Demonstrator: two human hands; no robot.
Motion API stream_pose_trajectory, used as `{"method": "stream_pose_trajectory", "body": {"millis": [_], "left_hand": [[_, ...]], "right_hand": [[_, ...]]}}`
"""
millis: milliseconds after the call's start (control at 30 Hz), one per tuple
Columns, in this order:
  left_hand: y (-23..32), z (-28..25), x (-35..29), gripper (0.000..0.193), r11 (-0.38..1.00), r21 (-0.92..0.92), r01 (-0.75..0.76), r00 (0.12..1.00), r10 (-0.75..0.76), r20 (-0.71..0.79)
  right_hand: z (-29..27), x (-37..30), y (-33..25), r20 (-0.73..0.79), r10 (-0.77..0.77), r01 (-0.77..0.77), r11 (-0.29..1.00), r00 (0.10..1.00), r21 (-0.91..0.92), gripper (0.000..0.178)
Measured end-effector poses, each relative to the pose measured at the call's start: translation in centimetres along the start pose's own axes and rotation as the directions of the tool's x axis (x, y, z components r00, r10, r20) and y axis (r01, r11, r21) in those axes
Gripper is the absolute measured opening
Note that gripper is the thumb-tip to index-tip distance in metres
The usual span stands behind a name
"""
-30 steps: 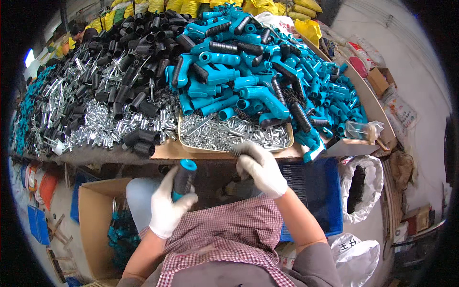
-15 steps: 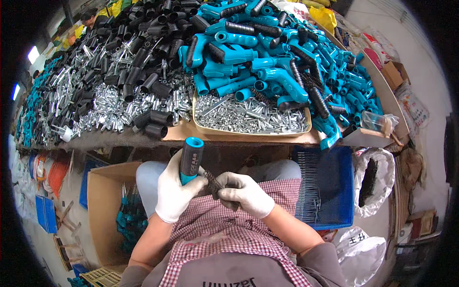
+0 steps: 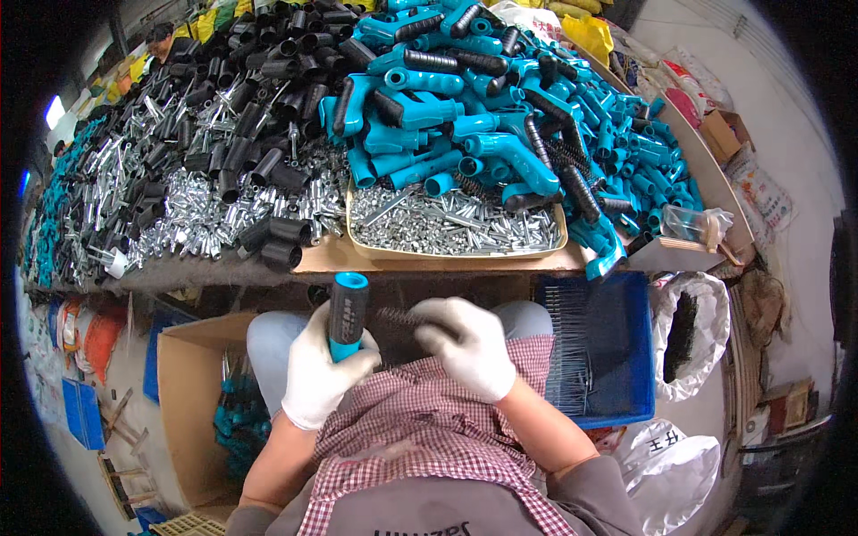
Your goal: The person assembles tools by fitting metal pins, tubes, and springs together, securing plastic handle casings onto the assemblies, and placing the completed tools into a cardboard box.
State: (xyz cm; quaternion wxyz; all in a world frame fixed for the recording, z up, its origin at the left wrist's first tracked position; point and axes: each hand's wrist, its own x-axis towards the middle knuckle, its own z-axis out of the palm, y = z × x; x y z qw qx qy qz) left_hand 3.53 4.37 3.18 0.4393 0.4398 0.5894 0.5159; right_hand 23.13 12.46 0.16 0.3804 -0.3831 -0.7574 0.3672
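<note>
Upright in my left hand (image 3: 317,375) is a teal plastic handle with a black sleeve (image 3: 348,313), its open round end facing up. The gloved fingers are wrapped round its lower part. To the right of it, my right hand (image 3: 469,347) is closed on one end of a dark coil spring (image 3: 393,315). The spring points toward the handle, with a gap between them; motion blurs it and the fingertips. Both hands wear white gloves and are above my checked apron (image 3: 438,424), in front of the bench.
On the bench lie a cream tray (image 3: 454,253) of small metal pins, a heap of teal handles (image 3: 438,112), black tubes (image 3: 237,152) and silver metal parts (image 3: 192,210). A blue crate (image 3: 623,357) with thin metal rods stands right, a cardboard box (image 3: 192,393) left, an open white sack (image 3: 710,335) farther right.
My right hand has moved up and right, drawing the spring from beside my left fingers to a more level position. My left hand still holds the handle, and the whole view has shifted slightly.
</note>
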Motion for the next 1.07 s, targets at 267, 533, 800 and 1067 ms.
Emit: {"method": "stream_pose_trajectory", "body": {"millis": [267, 533, 800, 1067], "left_hand": [[-0.2, 0.1, -0.4, 0.041, 0.984, -0.144, 0.101, 0.994, -0.096, 0.046], [-1.1, -0.6, -0.9, 0.033, 0.959, -0.174, 0.224, 0.969, -0.2, 0.145], [-1.8, -1.0, -1.0, 0.033, 0.945, -0.202, 0.257, 0.966, -0.247, 0.077], [-2.1, -1.0, -1.5, 0.028, 0.956, -0.195, 0.218, 0.975, -0.203, 0.091]], "right_hand": [[-3.2, 1.9, -0.4, 0.183, -0.272, 0.326, 0.845, 0.945, -0.424, 0.023], [-0.4, -0.7, -0.1, 0.226, -0.307, 0.365, 0.886, 0.924, -0.288, 0.028], [0.1, -1.3, 0.2, 0.147, -0.237, 0.264, 0.943, 0.96, -0.204, 0.028], [0.1, -1.4, -0.6, 0.267, -0.113, 0.134, 0.989, 0.957, -0.062, 0.036]]}}
